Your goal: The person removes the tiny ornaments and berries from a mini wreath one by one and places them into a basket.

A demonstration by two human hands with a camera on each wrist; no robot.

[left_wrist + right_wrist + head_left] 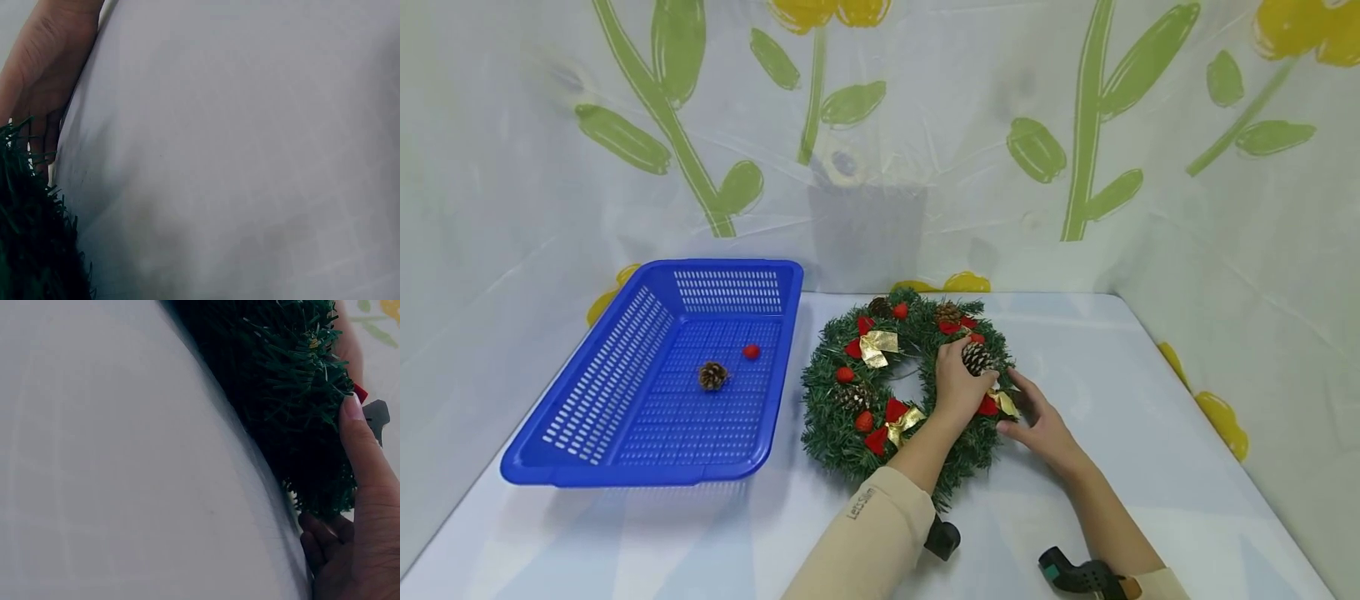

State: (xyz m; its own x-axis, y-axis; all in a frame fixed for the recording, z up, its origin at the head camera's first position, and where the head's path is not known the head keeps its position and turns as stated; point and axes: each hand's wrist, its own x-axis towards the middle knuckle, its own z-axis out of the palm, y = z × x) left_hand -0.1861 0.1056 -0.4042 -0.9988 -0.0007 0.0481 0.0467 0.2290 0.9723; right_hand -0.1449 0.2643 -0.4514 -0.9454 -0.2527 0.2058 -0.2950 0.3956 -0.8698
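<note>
A green wreath (831, 433) with red berries, pinecones and gold-and-red bows lies on the table. My left hand (957, 387) reaches over its right side, thumb and fingers around a white-tipped pinecone (977, 358). At the wreath's outer right edge, my right hand (1043, 427) holds the greenery beside a gold bow (1004, 403). The right wrist view shows that thumb (362, 444) against the needles, with curled fingers low at the edge. Dark needles (31, 244) fill the lower left corner of the left wrist view.
A blue plastic basket (782, 367) stands left of the wreath, holding a brown pinecone (712, 376) and a red berry (751, 352). The white table (1120, 392) meets flower-printed curtains (970, 167) at its back and sides.
</note>
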